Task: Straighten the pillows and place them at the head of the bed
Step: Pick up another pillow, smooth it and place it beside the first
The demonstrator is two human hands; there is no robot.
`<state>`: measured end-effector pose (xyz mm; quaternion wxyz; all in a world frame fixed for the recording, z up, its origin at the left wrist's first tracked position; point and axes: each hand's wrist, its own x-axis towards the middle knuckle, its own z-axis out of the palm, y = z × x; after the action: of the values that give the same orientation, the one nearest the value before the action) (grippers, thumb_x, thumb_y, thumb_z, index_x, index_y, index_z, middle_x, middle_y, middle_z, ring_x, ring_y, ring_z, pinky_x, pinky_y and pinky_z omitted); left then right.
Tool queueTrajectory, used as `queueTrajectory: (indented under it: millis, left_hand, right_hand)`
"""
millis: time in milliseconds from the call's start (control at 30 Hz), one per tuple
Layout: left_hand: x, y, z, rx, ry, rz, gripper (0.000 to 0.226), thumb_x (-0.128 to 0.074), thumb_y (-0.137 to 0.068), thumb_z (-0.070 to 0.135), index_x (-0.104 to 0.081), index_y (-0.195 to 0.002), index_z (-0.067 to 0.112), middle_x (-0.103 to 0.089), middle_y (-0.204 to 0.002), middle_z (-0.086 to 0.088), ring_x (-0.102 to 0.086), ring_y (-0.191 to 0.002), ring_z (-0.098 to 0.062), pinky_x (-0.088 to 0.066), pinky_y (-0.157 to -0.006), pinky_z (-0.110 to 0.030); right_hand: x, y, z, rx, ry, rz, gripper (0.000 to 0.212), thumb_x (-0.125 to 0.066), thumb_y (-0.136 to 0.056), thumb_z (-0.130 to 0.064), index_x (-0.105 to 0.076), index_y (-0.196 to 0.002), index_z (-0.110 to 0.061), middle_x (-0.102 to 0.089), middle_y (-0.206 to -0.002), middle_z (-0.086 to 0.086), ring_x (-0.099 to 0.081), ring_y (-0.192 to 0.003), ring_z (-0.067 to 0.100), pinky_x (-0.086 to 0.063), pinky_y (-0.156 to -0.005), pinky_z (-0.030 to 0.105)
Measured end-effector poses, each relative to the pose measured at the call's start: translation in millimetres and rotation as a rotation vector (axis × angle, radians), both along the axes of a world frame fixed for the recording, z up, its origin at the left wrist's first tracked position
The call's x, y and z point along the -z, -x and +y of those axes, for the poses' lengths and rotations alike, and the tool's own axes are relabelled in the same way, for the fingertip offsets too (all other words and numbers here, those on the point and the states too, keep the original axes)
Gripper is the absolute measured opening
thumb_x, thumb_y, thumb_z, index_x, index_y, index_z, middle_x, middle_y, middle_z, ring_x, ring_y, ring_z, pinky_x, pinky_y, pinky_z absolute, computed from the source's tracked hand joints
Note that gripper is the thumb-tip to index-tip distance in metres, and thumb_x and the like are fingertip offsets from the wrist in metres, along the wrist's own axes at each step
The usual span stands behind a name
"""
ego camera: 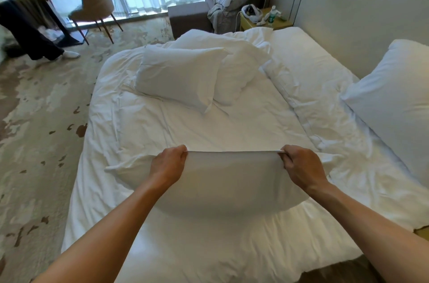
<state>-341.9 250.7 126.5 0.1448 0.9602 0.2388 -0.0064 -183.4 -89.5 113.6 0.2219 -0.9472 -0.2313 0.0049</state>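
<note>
Left hand (168, 162): you pinch the near pillow's (227, 180) top edge.
Right hand (299, 164): pinching that edge too.
Near pillow: on the bed (232, 127), near end.
Other pillows: 2 far (178, 76), 1 right (394, 101).
Writing: none readable.

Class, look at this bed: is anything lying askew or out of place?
Yes. Two pillows lie tilted and overlapping mid-bed on the rumpled duvet, not against the wall like the pillow at right. Both hands, left and right, pinch a third pillow.
</note>
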Motion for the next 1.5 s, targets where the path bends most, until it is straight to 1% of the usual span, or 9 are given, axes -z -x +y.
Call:
queueTrajectory:
  millis: [133,267,433,567,800,967,1167,1333,1500]
  left_hand:
    - [-31,-33,-56,0.060,-0.050,-0.081,0.029,-0.039,-0.105,0.032,-0.065,-0.095,0.026,-0.072,-0.092,-0.001,-0.058,-0.076,-0.024,-0.041,-0.064,-0.034]
    - [-56,-73,-139,0.155,-0.065,-0.126,0.029,-0.039,-0.105,0.032,-0.065,-0.096,0.024,-0.070,-0.096,0.001,-0.065,-0.088,-0.026,-0.047,-0.069,-0.036]
    - [-70,-124,-261,0.292,-0.031,-0.154,0.027,-0.042,-0.105,0.032,-0.066,-0.096,0.023,-0.068,-0.098,0.000,-0.064,-0.090,-0.027,-0.052,-0.075,-0.040]
    - [-70,-164,-354,0.378,0.046,-0.143,0.026,-0.044,-0.104,0.030,-0.066,-0.093,0.023,-0.069,-0.094,-0.002,-0.064,-0.089,-0.028,-0.055,-0.079,-0.044]
    - [-60,-220,-485,0.492,0.048,-0.128,0.027,-0.043,-0.102,0.036,-0.064,-0.087,0.028,-0.066,-0.086,0.004,-0.064,-0.080,-0.025,-0.052,-0.065,-0.036]
    - [-60,-266,-541,0.585,0.044,-0.135,0.026,-0.045,-0.102,0.033,-0.063,-0.084,0.026,-0.067,-0.085,0.002,-0.065,-0.080,-0.025,-0.057,-0.069,-0.041]
    - [-65,-351,-567,0.637,0.041,-0.171,0.024,-0.046,-0.101,0.031,-0.065,-0.087,0.028,-0.071,-0.093,0.000,-0.066,-0.085,-0.027,-0.055,-0.072,-0.040]
    - [-76,-442,-581,0.708,0.014,-0.241,0.026,-0.045,-0.103,0.030,-0.069,-0.094,0.023,-0.071,-0.095,-0.002,-0.066,-0.087,-0.029,-0.053,-0.073,-0.039]
    - [-67,-522,-594,0.797,0.015,-0.277,0.026,-0.046,-0.104,0.028,-0.069,-0.097,0.021,-0.071,-0.094,-0.004,-0.065,-0.086,-0.027,-0.048,-0.069,-0.035]
  right_hand:
    - [-26,-7,-71,0.068,-0.008,-0.131,0.017,-0.064,-0.097,-0.026,-0.074,-0.085,-0.020,-0.074,-0.081,0.000,-0.069,-0.076,0.032,-0.041,-0.063,0.033]
    - [-44,-15,-165,0.164,-0.051,-0.181,0.015,-0.065,-0.096,-0.025,-0.073,-0.084,-0.022,-0.073,-0.082,-0.001,-0.068,-0.073,0.033,-0.034,-0.067,0.031]
    - [-52,-21,-296,0.304,-0.092,-0.225,0.012,-0.068,-0.096,-0.023,-0.079,-0.092,-0.021,-0.077,-0.088,0.000,-0.071,-0.078,0.033,-0.043,-0.066,0.032]
    - [-52,-18,-392,0.401,-0.109,-0.240,0.014,-0.067,-0.097,-0.024,-0.078,-0.090,-0.020,-0.075,-0.086,0.000,-0.069,-0.075,0.031,-0.039,-0.066,0.030]
    - [-48,-10,-516,0.527,-0.198,-0.171,0.021,-0.061,-0.101,-0.020,-0.077,-0.089,-0.015,-0.072,-0.083,0.002,-0.065,-0.076,0.024,-0.050,-0.065,0.037]
    - [-39,-18,-564,0.619,-0.264,-0.172,0.022,-0.058,-0.104,-0.018,-0.073,-0.088,-0.017,-0.065,-0.077,-0.003,-0.059,-0.069,0.013,-0.052,-0.059,0.036]
    - [-45,-65,-577,0.666,-0.282,-0.184,0.029,-0.059,-0.103,-0.020,-0.060,-0.077,-0.031,-0.057,-0.068,-0.013,-0.055,-0.062,0.005,-0.036,-0.054,0.024]
    - [-55,-128,-581,0.729,-0.299,-0.148,0.036,-0.055,-0.105,-0.027,-0.061,-0.070,-0.025,-0.064,-0.063,-0.009,-0.062,-0.062,0.013,-0.051,-0.059,0.036]
    - [-48,-177,-581,0.808,-0.285,-0.070,0.035,-0.054,-0.106,-0.028,-0.067,-0.073,-0.027,-0.065,-0.061,-0.010,-0.064,-0.062,0.009,-0.053,-0.062,0.034]
